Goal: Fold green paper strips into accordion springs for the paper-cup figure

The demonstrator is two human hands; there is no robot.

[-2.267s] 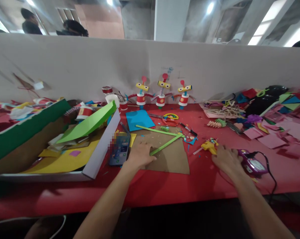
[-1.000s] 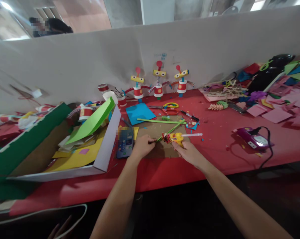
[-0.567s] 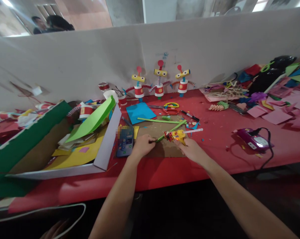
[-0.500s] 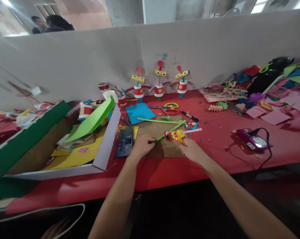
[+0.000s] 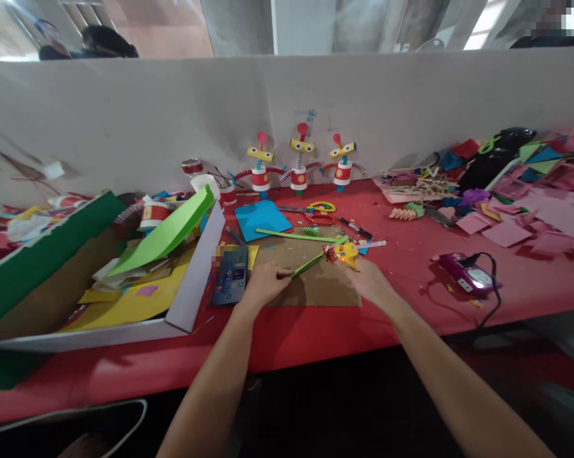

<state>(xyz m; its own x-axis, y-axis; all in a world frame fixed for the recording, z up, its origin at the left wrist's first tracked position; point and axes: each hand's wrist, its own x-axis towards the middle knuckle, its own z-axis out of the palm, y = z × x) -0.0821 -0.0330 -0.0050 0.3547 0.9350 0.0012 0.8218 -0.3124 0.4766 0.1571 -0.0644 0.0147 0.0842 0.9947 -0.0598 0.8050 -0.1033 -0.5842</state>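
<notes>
Left hand (image 5: 265,284): fingers pinched together on the near end of the green strip (image 5: 315,259), pressing it flat onto the cardboard sheet (image 5: 322,289). Right hand (image 5: 369,280): clamped round the grip of the yellow glue gun (image 5: 346,253), nozzle pointing left at the strip's far half, a small orange glow at the body.

Judgement on doing this well:
- Hold the strip taut and flat with the left fingers well back from the nozzle; the tip is probably hot.
- Put the glue on the paper only, in a thin line, so that none squeezes out onto the cardboard edge or the counter (image 5: 315,337).
- Squeeze the trigger lightly; the strip is narrow and thin, and a blob would likely buckle it.
- Keep the wrist low and steady, resting on the sheet if need be.

The strip: long, narrow, bright green paper, lying slantwise across the brown sheet from near left to far right, its far end meeting a second green strip (image 5: 293,235) that runs along the sheet's far edge. The gun: small, yellow, with red bits at the nozzle end and a clear glue stick (image 5: 375,243) jutting out behind it to the right.

Around: phone (image 5: 230,275) just left of the left hand, purple tool (image 5: 464,276) with a black cord well to the right.
</notes>
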